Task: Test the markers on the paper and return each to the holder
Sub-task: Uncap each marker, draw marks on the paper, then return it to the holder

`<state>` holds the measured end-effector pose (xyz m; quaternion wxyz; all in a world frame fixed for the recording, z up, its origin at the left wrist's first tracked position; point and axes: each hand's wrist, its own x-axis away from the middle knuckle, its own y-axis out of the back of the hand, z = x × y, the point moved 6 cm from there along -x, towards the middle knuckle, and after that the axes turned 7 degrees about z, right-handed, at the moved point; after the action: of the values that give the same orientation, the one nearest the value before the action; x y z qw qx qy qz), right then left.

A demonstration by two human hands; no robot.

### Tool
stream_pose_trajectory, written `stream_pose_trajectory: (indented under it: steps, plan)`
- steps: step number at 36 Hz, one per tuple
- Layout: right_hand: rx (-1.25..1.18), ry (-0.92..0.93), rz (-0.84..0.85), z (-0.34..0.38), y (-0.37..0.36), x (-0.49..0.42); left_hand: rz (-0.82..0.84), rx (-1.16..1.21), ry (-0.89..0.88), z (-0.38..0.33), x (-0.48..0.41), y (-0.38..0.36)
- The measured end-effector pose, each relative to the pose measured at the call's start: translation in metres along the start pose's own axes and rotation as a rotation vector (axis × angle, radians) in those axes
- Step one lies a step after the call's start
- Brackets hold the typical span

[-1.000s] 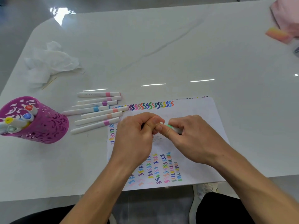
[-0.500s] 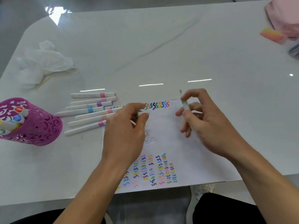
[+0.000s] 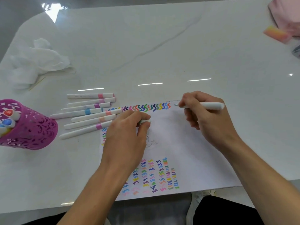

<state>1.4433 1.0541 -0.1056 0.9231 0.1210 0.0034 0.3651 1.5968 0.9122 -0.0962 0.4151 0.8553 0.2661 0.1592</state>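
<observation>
My right hand grips a white uncapped marker, its tip on the top edge of the paper, just right of a row of coloured squiggles. My left hand rests on the paper and pinches the marker's cap. Several capped white markers lie in a row on the table left of the paper. A purple perforated holder at the far left has a few markers standing in it.
A crumpled white tissue lies at the back left of the white table. A pink-orange eraser and pink cloth sit at the back right corner. The table's front edge runs just below the paper.
The hands pulled the cap off the marker and moved apart. My right hand turned the marker and lowered its tip to the paper's top edge; my left hand settled on the paper with the cap.
</observation>
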Motion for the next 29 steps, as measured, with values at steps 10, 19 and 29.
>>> stream_pose_trajectory:
  steps: [10,19,29]
  plan:
    - [-0.078,0.015,-0.067,-0.015,-0.004,-0.004,0.041,-0.069,-0.052,0.000,-0.004,-0.005]
    - [-0.054,0.004,-0.124,-0.022,-0.005,-0.005,0.052,-0.088,-0.071,0.001,-0.004,-0.005]
    - [0.007,-0.043,-0.110,-0.026,-0.005,-0.007,0.049,-0.100,-0.059,0.000,-0.005,-0.005]
